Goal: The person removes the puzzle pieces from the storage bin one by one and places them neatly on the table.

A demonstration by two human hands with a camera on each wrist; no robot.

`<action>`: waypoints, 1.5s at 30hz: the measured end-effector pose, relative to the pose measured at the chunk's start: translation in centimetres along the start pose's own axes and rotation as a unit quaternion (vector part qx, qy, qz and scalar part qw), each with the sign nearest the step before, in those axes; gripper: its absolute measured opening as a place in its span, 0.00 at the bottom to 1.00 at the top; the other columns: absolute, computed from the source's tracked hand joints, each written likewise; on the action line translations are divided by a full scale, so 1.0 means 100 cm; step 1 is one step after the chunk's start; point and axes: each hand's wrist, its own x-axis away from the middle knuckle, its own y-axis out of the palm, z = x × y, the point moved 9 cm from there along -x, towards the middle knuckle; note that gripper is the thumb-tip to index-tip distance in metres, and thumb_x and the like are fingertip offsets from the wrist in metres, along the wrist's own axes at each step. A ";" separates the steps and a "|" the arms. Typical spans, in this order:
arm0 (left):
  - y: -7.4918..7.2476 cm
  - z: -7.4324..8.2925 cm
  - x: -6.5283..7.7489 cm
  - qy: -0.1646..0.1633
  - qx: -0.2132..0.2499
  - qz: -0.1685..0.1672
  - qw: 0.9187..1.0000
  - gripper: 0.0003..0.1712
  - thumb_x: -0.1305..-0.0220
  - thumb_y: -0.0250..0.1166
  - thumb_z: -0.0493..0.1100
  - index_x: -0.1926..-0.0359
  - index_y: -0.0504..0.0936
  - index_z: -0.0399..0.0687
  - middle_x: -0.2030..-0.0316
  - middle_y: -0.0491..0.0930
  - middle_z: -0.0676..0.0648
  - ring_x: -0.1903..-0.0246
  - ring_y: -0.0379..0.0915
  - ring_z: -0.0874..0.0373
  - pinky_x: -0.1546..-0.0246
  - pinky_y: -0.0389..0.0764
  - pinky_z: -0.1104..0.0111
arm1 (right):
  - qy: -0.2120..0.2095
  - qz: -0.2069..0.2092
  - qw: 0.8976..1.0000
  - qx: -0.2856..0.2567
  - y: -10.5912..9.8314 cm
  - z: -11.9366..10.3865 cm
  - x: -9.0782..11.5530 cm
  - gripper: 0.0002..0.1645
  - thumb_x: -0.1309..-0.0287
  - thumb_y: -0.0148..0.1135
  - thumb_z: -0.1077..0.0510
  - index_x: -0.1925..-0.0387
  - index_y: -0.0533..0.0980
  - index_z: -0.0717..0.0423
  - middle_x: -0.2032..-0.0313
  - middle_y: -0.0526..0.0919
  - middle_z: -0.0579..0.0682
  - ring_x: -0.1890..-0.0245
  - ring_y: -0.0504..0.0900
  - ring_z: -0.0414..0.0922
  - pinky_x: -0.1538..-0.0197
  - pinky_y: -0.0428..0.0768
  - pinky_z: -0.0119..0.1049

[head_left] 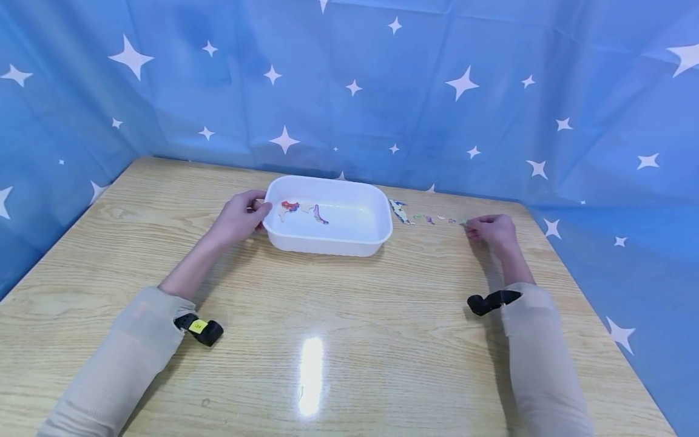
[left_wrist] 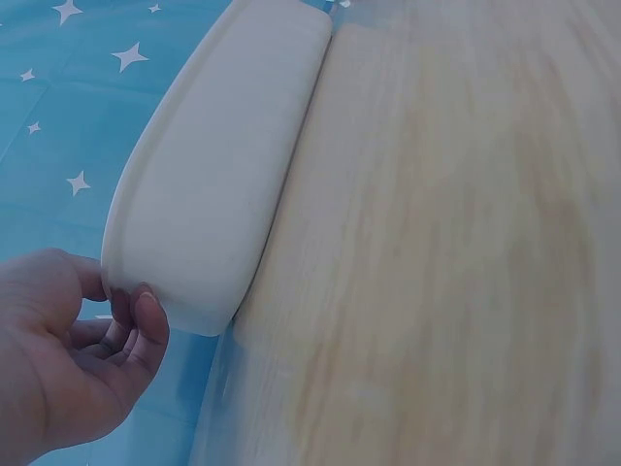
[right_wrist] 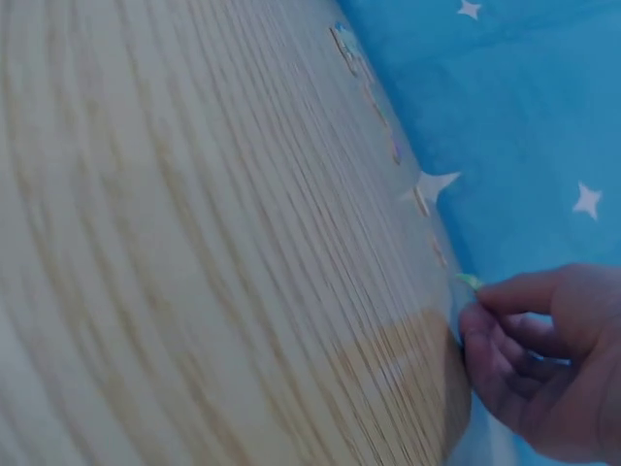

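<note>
My left hand (head_left: 237,220) grips the left end of a white plastic basin (head_left: 330,247), thumb at the rim; the left wrist view shows its fingers curled against the outer wall. Inside the basin lie a red and blue flat piece (head_left: 290,206) and a purple patterned piece (head_left: 320,215). Over at the right, my right hand (head_left: 496,232) pinches a small green flat piece (right_wrist: 470,282) between thumb and forefinger, close to the tabletop. What the pieces are made of cannot be told.
Between basin and right hand, a larger patterned piece (head_left: 399,212) and several tiny ones, among them a purple piece (head_left: 429,220), lie in a row on the wooden table (head_left: 349,315). A blue star-printed curtain (head_left: 371,121) hangs behind the table's far edge.
</note>
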 end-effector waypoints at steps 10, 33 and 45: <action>0.000 -0.001 -0.001 -0.003 -0.001 -0.001 1.000 0.27 0.21 0.52 0.43 0.29 0.66 0.33 0.60 0.74 0.35 0.67 0.75 0.49 0.67 0.79 0.66 | 0.018 0.020 1.000 0.014 -0.001 0.004 -0.006 0.25 0.31 0.60 0.59 0.42 0.74 0.75 0.76 0.83 0.42 0.76 0.83 0.32 0.65 0.84 0.28; 0.001 -0.001 -0.001 -0.008 0.002 -0.003 1.000 0.28 0.21 0.53 0.44 0.28 0.65 0.33 0.61 0.73 0.38 0.65 0.75 0.46 0.68 0.79 0.67 | -0.009 0.009 0.999 -0.034 0.001 -0.009 0.012 0.28 0.28 0.56 0.55 0.37 0.70 0.73 0.68 0.81 0.43 0.68 0.84 0.34 0.57 0.84 0.32; 0.001 -0.001 -0.001 -0.015 -0.006 -0.001 1.000 0.28 0.21 0.53 0.44 0.28 0.65 0.34 0.61 0.73 0.38 0.65 0.75 0.46 0.67 0.78 0.67 | -0.085 -0.007 0.996 -0.036 0.022 -0.059 0.033 0.27 0.29 0.58 0.53 0.40 0.72 0.72 0.65 0.82 0.42 0.67 0.84 0.36 0.55 0.84 0.31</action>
